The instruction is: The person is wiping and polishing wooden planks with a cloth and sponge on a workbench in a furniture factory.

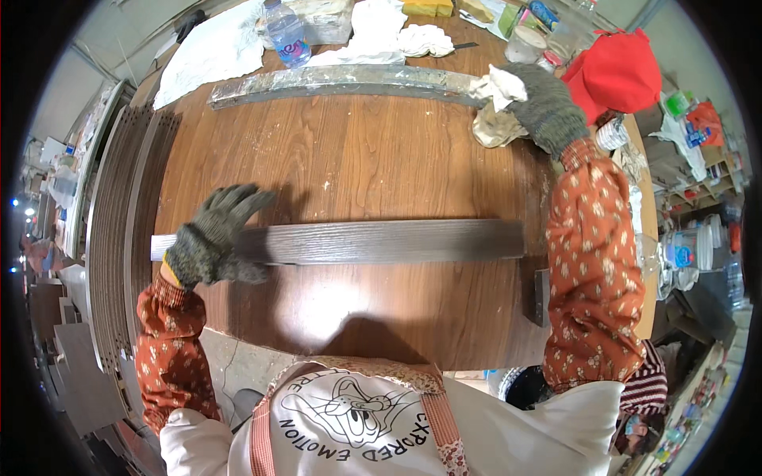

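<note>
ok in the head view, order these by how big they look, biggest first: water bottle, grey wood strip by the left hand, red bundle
1. grey wood strip
2. red bundle
3. water bottle

The bench [381,174] is brightly lit, apparently from above, with white glare reflected near its front edge, shadows cast beside the left hand [210,242], and straight edges bent inside the blackened fisheye rim.

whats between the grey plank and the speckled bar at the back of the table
In the head view, mostly bare tabletop with pale specks. The left hand juts in at the left; a beige cloth shows at the right.
</note>
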`<state>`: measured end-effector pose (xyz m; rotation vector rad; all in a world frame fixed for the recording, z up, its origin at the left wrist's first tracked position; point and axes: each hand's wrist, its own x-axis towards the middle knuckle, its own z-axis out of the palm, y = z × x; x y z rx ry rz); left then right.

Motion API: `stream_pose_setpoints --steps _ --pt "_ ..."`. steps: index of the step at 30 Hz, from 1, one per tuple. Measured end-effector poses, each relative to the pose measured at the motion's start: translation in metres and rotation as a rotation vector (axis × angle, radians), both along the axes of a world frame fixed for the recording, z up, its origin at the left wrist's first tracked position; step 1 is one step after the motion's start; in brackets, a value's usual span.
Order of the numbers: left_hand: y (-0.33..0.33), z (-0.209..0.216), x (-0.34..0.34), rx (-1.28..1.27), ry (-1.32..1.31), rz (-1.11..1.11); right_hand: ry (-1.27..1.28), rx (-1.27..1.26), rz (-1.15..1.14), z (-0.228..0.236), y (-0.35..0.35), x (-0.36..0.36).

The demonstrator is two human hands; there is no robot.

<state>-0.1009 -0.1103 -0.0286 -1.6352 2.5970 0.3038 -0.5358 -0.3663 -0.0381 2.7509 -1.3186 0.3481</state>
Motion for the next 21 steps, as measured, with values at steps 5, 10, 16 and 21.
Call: stream_pose_setpoints --steps 5,10,16,21 --pt "0.041 -0.04 0.088 -0.055 -0.103 0.175 -0.115 -0.021 -0.114 0.012 0.01 -0.007" --pt "0.057 -0.069 0.14 -0.224 -0.068 0.142 -0.36 -0.107 -0.364 0.048 0.087 -0.006" --pt "0.056 -0.085 0.134 -0.421 -0.008 0.151 -0.366 0.488 -0.752 -0.016 0.191 0.025" --pt "0.053 -0.085 0.126 -0.459 0.065 0.136 -0.227 0.159 -0.327 -0.044 0.247 0.152"
